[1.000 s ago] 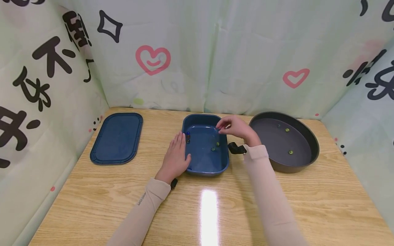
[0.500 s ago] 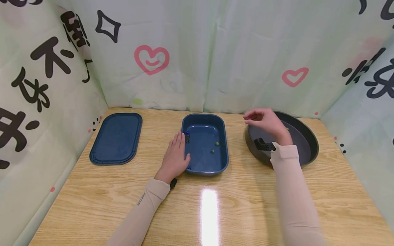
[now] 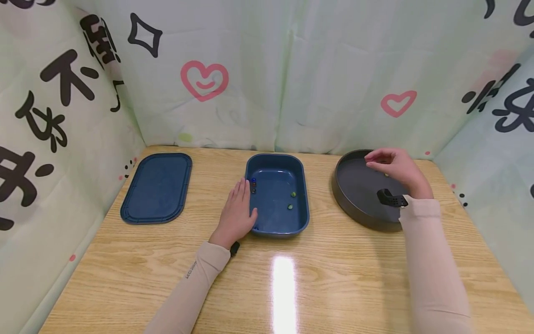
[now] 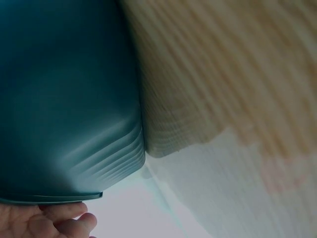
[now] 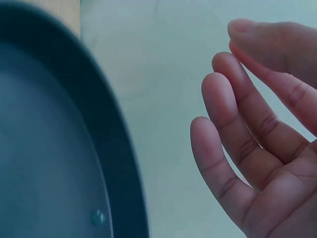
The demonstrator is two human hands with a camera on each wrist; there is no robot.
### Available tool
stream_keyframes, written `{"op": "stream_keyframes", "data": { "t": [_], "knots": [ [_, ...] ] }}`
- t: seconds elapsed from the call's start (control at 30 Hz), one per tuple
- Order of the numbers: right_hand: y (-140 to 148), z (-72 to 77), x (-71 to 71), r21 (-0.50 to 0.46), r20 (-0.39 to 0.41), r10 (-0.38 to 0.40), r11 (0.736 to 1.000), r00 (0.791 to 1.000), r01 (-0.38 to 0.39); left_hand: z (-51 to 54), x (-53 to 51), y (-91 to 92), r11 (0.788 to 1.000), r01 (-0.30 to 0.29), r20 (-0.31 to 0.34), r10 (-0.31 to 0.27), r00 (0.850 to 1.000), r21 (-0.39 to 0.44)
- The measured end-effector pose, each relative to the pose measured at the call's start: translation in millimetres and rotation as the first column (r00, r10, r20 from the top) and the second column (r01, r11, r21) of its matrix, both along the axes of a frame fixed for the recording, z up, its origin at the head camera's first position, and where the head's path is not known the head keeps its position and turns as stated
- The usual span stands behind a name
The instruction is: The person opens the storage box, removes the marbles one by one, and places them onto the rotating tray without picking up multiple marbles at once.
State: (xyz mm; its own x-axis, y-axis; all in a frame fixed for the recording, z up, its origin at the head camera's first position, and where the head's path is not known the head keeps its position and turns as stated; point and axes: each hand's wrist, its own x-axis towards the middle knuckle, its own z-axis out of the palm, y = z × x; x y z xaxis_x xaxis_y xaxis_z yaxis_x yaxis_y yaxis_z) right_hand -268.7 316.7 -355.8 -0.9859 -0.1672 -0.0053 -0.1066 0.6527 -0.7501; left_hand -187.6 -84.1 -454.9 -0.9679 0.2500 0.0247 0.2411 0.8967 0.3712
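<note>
My left hand (image 3: pixel 235 211) rests along the left rim of a blue rectangular container (image 3: pixel 275 222), its fingers straight. In the left wrist view, fingertips (image 4: pixel 69 215) touch the container's rim (image 4: pixel 49 198). Two greenish marbles (image 3: pixel 293 195) lie on the container's floor, and small blue and brown spots (image 3: pixel 253 184), perhaps marbles, show by its left wall. Above the dark round pan (image 3: pixel 359 199) hovers my right hand (image 3: pixel 396 168), fingers loosely bent. Nothing shows between its thumb and fingers in the right wrist view. A marble (image 5: pixel 98 216) lies in the pan near its wall; the hand and arm hide part of the pan.
To the left, a flat blue lid (image 3: pixel 157 188) lies on the wooden table (image 3: pixel 208 287). A printed curtain (image 3: pixel 288 83) closes off the back and both sides. A strip of light reflects off the table in front of the container.
My right hand has moved right, from the container's right rim to over the pan. One greenish marble in the container has shifted slightly. The left hand stays on the rim.
</note>
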Motion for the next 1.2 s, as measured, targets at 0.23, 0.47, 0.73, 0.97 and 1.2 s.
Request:
{"op": "stream_keyframes", "data": {
  "t": [0.23,0.47,0.73,0.97,1.2],
  "knots": [
    [30,-10.3,7.8,0.007,-0.012,0.006,1.0,1.0,-0.006,-0.4,0.3,-0.2,1.0,0.002,-0.003,-0.002,1.0,0.007],
    [52,-23.7,12.8,0.04,0.004,-0.032,0.999,0.999,0.032,-0.9,0.8,-0.4,1.0,0.005,-0.006,-0.005,1.0,0.006],
    [68,-38.7,15.1,0.093,0.044,-0.03,0.995,0.999,0.026,-1.2,0.2,-0.8,1.0,0.012,-0.02,-0.012,1.0,0.013],
    [74,-46.5,16.8,0.207,0.076,-0.027,0.978,0.997,0.01,-1.1,0.2,-1.7,1.0,0.012,-0.015,-0.011,1.0,0.017],
    [74,-48.0,15.4,0.323,0.118,-0.013,0.946,0.993,-0.026,-1.2,-0.3,-1.4,1.0,0.016,-0.015,-0.015,1.0,0.021]
  ]
}}
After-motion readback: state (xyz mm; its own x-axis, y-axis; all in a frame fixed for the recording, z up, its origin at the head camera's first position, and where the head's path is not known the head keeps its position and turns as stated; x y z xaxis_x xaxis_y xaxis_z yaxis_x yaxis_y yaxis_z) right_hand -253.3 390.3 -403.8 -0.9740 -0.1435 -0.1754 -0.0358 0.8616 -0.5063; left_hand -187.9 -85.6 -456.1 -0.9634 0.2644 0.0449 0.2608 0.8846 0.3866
